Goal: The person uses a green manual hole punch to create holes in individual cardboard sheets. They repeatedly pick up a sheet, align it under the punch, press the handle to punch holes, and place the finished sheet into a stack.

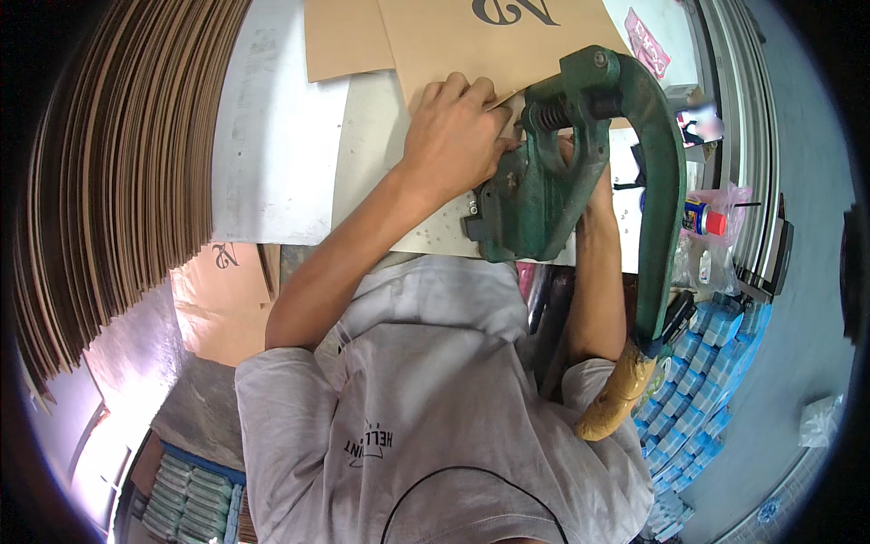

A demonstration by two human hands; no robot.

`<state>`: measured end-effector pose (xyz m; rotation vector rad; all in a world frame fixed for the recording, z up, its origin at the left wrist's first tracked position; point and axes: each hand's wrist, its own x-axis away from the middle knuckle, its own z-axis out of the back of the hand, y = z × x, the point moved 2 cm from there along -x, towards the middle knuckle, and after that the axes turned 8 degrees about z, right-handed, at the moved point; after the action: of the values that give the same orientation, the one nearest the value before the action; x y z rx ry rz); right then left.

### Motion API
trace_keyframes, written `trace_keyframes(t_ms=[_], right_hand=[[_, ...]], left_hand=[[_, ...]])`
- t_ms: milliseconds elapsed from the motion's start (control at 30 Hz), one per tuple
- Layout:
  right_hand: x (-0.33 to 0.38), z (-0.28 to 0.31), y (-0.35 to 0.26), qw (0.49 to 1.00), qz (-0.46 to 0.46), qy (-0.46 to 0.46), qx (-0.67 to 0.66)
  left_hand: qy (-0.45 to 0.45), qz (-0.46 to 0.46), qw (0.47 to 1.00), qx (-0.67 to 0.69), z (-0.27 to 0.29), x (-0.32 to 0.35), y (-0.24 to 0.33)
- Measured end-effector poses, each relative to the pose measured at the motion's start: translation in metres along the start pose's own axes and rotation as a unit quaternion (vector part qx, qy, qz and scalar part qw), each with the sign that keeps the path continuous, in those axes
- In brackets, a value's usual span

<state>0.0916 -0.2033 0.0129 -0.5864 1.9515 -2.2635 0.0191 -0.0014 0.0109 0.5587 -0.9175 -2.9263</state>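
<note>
A green hand-lever press (544, 195) stands at the table's near edge, its long curved lever ending in a yellow-wrapped handle (616, 399) that neither hand touches. Flat under the press head lies a brown paper piece (494, 54) with dark print, possibly a flat bag. My left hand (458, 127) has its fingers curled on the paper's near edge, left of the press head. My right hand (567, 148) is mostly behind the press body; only a little of it shows and its fingers are hidden. Another brown paper piece (347, 38) lies partly underneath.
A tall stack of brown sheets (127, 163) fills the left side. At the right edge of the table (281, 154) are a pink wrapper (646, 43), a phone (700, 127) and a red-capped can (707, 219). Blue-wrapped packs (698, 381) are piled at lower right.
</note>
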Motion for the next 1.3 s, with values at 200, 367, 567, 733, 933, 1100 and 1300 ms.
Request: trace_keyframes(t_ms=[200,367,567,733,933,1100,1300], right_hand=[[0.078,0.042,-0.107,0.937,0.224,0.057,0.263],[0.167,-0.019,-0.110,0.722,0.407,-0.120,0.546],[0.181,-0.027,-0.102,0.661,0.396,-0.212,0.601],[0.163,-0.004,-0.131,0.861,0.480,-0.168,0.020],[0.046,0.069,-0.041,0.915,0.287,0.138,0.247],[-0.040,0.077,0.044,0.865,0.310,0.114,0.377],[-0.066,0.081,0.061,0.833,0.309,0.101,0.447]], left_hand=[[-0.023,0.009,1.000,-0.011,-0.004,0.002,-0.004],[-0.023,0.007,1.000,-0.001,-0.003,0.002,0.000],[-0.006,-0.040,0.998,-0.053,0.001,0.001,0.005],[-0.018,-0.010,0.989,-0.147,0.006,-0.021,-0.020],[0.353,0.091,0.881,0.302,0.107,-0.026,-0.010],[0.455,0.086,0.778,0.425,0.234,0.049,0.038],[0.665,0.124,0.692,0.251,0.329,0.157,0.034]])
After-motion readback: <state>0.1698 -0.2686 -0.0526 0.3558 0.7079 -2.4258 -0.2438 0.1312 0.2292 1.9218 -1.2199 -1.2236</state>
